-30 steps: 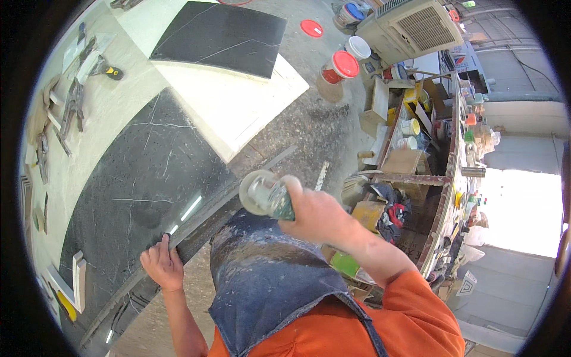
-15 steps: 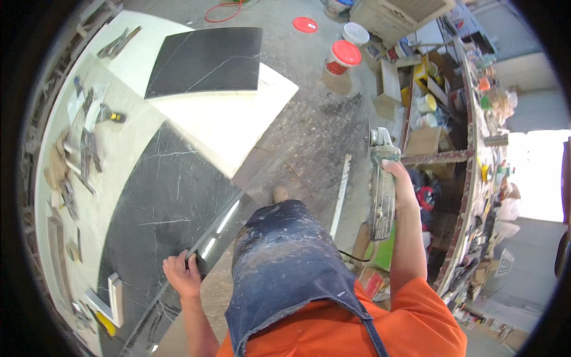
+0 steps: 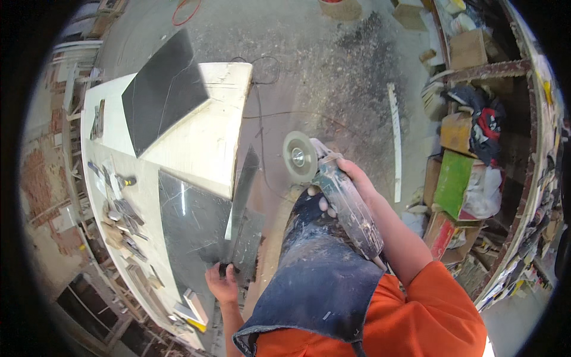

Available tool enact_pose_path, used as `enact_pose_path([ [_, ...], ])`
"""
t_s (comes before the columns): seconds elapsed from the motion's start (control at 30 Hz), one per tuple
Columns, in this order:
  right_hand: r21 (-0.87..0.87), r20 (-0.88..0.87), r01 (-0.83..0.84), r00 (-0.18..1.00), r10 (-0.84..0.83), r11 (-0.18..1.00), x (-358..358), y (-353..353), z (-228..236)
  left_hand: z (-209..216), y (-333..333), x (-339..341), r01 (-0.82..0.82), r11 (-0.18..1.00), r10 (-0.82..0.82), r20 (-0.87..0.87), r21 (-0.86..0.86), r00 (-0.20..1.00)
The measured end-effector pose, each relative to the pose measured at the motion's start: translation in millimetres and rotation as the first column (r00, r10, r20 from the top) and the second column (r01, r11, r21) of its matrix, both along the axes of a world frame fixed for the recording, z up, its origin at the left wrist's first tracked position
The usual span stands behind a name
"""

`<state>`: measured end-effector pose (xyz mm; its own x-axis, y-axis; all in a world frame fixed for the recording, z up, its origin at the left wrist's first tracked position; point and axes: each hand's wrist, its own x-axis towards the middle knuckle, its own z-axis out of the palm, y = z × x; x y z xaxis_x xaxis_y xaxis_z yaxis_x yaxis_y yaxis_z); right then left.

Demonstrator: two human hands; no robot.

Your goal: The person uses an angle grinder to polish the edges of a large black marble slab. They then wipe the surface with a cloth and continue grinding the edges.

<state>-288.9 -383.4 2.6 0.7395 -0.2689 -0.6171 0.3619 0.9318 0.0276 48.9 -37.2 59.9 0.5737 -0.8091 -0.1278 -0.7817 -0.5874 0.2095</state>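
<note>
My right hand [image 3: 355,174] grips a dusty angle grinder [image 3: 352,217] in front of my apron. Its round pale disc [image 3: 291,156] faces up, clear of the stone. On the worktable [image 3: 148,208] lies a dark grey stone slab [image 3: 199,223] with thin white veins. A narrow dark strip [image 3: 245,196] runs along the slab's near right edge. My left hand [image 3: 222,287] is at that edge, its fingers closed around a small black thing [image 3: 226,269] too hidden to name. A second dark slab [image 3: 163,92] rests on a cream board [image 3: 208,131] farther off.
Hand tools [image 3: 125,208] and a small white angled piece [image 3: 191,306] lie along the table's left side. A white strip [image 3: 395,143] and a cable [image 3: 259,107] are on the floor. Shelving [image 3: 485,71] with boxes, including a green box [image 3: 455,184], stands at the right.
The grinder has come inward from my right to before my apron, and its disc now faces up. My view has turned and shifted. My left hand stays at the slab's edge.
</note>
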Motion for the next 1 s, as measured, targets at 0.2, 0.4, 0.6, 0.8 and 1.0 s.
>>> enact_pose_path([
  [0.2, 0.000, -0.023, -0.082, 0.996, 0.082, 0.997, 19.3, -12.7, -21.5, 11.4, -12.4, 9.4, 0.090, 0.986, -0.090, -0.004, 0.138, 0.996],
  [0.4, -0.055, 0.030, -0.120, 0.992, 0.122, 0.991, 25.9, -15.0, -21.5, 9.3, -142.8, -31.1, 0.289, 0.957, -0.288, 0.008, -0.002, 0.957],
  [0.6, -0.212, -0.016, -0.023, 1.000, 0.021, 0.977, 34.2, -12.2, -9.2, -22.9, -227.6, -45.7, 0.424, 0.900, -0.423, 0.030, -0.098, 0.906],
  [0.8, -0.208, -0.003, 0.013, 1.000, -0.014, 0.978, 45.9, -6.8, -5.9, -41.1, -233.4, -41.2, 0.447, 0.884, -0.436, 0.102, -0.137, 0.894],
  [1.0, -0.278, -0.131, -0.017, 0.991, -0.020, 0.961, 53.9, 1.5, 7.9, -44.7, -235.6, -43.0, 0.440, 0.880, -0.428, 0.107, -0.178, 0.898],
])
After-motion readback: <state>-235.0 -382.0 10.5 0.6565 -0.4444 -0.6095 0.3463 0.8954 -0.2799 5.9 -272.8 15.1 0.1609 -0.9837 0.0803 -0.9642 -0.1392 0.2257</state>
